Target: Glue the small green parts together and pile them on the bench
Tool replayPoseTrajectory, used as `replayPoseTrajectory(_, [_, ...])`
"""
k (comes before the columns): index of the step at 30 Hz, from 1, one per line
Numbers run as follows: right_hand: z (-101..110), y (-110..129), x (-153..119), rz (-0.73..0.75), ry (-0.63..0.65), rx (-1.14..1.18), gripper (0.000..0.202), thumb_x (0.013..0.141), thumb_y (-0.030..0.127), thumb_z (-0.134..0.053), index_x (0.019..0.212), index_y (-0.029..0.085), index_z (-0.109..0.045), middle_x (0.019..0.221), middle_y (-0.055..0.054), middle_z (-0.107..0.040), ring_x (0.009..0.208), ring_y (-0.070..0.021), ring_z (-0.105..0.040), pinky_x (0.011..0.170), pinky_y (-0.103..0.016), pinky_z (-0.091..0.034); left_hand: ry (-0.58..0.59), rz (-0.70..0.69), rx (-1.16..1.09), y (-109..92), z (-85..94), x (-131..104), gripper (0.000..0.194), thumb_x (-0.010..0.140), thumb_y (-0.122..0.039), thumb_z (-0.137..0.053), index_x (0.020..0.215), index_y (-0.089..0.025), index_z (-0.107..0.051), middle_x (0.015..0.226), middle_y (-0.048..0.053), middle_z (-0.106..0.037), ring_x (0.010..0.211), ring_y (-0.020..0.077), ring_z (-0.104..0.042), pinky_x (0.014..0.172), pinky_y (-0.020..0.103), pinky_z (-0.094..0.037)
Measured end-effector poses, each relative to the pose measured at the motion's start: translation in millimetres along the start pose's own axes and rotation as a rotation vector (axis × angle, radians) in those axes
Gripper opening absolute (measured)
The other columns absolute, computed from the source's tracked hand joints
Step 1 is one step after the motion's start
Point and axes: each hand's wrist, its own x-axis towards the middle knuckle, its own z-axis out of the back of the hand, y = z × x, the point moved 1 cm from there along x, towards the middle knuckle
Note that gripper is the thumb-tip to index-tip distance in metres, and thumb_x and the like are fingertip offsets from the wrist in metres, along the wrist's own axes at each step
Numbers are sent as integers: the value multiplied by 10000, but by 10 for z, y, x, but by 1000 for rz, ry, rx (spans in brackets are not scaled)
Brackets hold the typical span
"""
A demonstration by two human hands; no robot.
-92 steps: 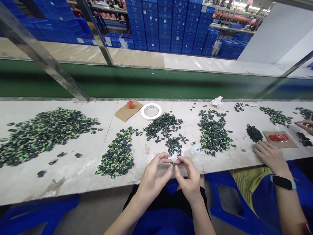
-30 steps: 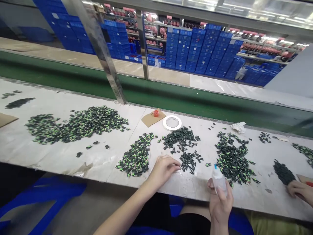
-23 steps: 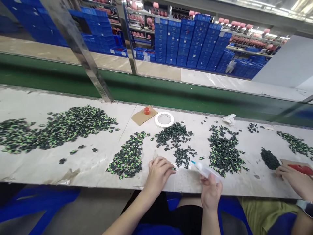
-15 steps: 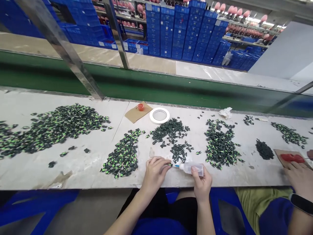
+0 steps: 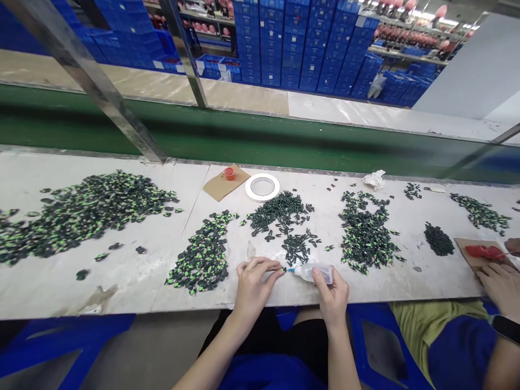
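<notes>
Between thumb and fingertips, my left hand (image 5: 257, 281) pinches a small dark green piece (image 5: 283, 269). My right hand (image 5: 333, 295) is closed round a clear squeeze bottle (image 5: 311, 272), which lies nearly level. Its blue tip points left and is at the small piece; whether they touch is too small to tell. Just beyond my hands are loose dark green pieces (image 5: 296, 248) and a larger heap of them (image 5: 276, 211). Piles of black pieces with bright green marks lie to the left (image 5: 200, 254) and to the right (image 5: 368, 233).
A white tape roll (image 5: 262, 187) and a red cup (image 5: 229, 173) on cardboard (image 5: 219, 188) stand at the back. A large pile (image 5: 93, 211) covers the left. Crumpled tissue (image 5: 374, 180) lies back right. At far right a person's hand (image 5: 501, 287) rests near red material (image 5: 484, 252).
The blue bottle tip has come closer to the piece in my left hand. The whole view has shifted slightly. At the far right, the other person's hands have moved a little.
</notes>
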Motion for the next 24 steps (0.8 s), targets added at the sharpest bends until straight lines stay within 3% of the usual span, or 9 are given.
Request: replayPoseTrajectory(24, [19,-89,30,50,-18,35,400,796,456,-605,545,195,-433,495,61,-369,491,-94,-354,471,-220,-311,-3,24,-7,-35,16,-13,27,801,-255,-676,802,-257,-703,853,7,-765,875,212,-672,866,392,-315])
